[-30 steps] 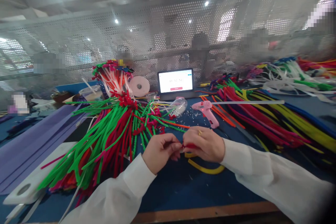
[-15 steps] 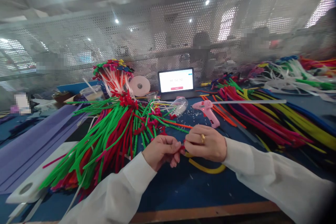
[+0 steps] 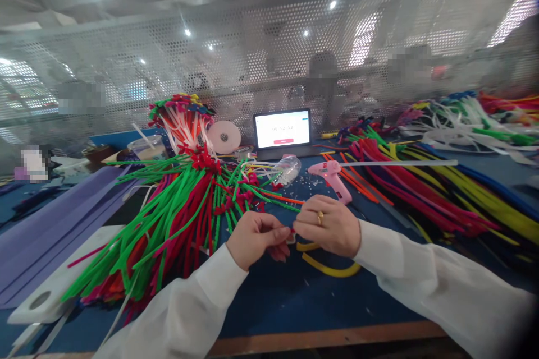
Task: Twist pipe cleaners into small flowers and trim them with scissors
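Observation:
Over the front middle of the table, my left hand (image 3: 257, 238) is closed, thumb and index finger pinching a small red pipe cleaner piece (image 3: 293, 231). Most of that piece is hidden by the fingers. My right hand (image 3: 326, 225), with a ring on one finger, is curled closed against the same red piece from the right. Just beneath the right hand a curved yellow pipe cleaner (image 3: 330, 269) shows; whether the hand touches it I cannot tell. To the left of my hands lies a large bunch of green and red pipe cleaners (image 3: 168, 224).
Behind my hands are a pink glue gun (image 3: 334, 179) with a long glue stick, a clear plastic container (image 3: 286, 171) and a tablet (image 3: 282, 130) showing a timer. Loose pipe cleaners (image 3: 421, 190) spread at right. A white power bank-like block (image 3: 42, 300) sits at left.
Both hands have shifted slightly up and left, still pinched together at the red piece. The fingertips have turned a little. The timer on the tablet has advanced.

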### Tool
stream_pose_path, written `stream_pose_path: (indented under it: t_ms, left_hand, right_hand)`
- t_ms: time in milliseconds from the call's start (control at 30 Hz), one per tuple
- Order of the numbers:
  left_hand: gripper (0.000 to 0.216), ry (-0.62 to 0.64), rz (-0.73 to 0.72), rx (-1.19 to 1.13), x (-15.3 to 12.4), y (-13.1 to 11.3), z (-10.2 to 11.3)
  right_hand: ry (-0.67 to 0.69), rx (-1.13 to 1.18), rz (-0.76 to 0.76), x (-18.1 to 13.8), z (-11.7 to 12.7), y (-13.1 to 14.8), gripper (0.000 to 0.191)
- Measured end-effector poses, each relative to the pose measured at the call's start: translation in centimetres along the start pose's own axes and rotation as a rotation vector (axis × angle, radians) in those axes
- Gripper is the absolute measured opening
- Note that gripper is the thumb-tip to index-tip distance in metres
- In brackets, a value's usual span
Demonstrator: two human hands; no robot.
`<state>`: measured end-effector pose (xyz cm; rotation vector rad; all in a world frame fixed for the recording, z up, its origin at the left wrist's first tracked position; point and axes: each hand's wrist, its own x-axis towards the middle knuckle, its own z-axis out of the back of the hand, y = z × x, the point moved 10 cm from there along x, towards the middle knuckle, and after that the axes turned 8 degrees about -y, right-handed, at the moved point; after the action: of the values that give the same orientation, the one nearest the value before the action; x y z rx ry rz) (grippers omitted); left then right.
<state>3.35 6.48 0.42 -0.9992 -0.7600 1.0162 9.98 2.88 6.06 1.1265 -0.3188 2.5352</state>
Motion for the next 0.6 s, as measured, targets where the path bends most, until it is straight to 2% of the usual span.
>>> stream_pose_path:
  t_ms: [33,67,100,167,233,300,333,400,467,533,600]
  left_hand:
    - [0.033,0.072,0.086,-0.099,0.0,0.7,-0.7]
    - [0.034,0.099,0.114,-0.137,0.0,1.0,-1.0]
    - [0.033,0.071,0.077,-0.103,0.1,0.9,-0.7]
    - [0.028,-0.114,-0.167,0.142,0.1,-1.0,1.2]
    - [0.022,-0.311,-0.489,0.481,-1.1,-3.9,2.1]
    - [0.021,-0.401,-0.697,0.712,-2.4,-5.6,1.7]
    - [0.021,-0.407,-0.724,0.745,-2.7,-5.8,1.5]
    - [0.02,-0.363,-0.614,0.639,-2.0,-5.0,1.8]
    - [0.022,-0.221,-0.327,0.338,-0.5,-2.5,1.8]
    - [0.027,-0.021,-0.007,-0.003,0.3,0.5,0.3]
    - [0.031,0.104,0.155,-0.191,0.3,1.9,-1.0]
  right_hand:
    - [-0.01,-0.063,0.069,0.0,0.2,0.6,0.017]
    - [-0.008,-0.089,0.092,0.0,0.3,0.7,0.016]
    - [0.0,-0.077,0.068,0.0,0.2,0.5,0.013]
    - [0.052,0.067,-0.091,0.0,-0.6,-1.1,0.016]
    - [0.145,0.346,-0.319,-0.5,-2.3,-2.6,0.028]
    - [0.237,0.614,-0.47,-1.3,-4.0,-3.0,0.029]
    - [0.256,0.675,-0.501,-1.4,-4.4,-2.9,0.027]
    - [0.203,0.572,-0.444,-1.2,-3.6,-2.9,0.02]
    - [0.116,0.3,-0.22,-0.4,-1.8,-1.7,0.016]
    - [0.048,0.041,0.028,-0.2,-0.5,0.0,0.016]
    - [0.021,-0.072,0.117,-0.2,-0.1,0.6,0.015]
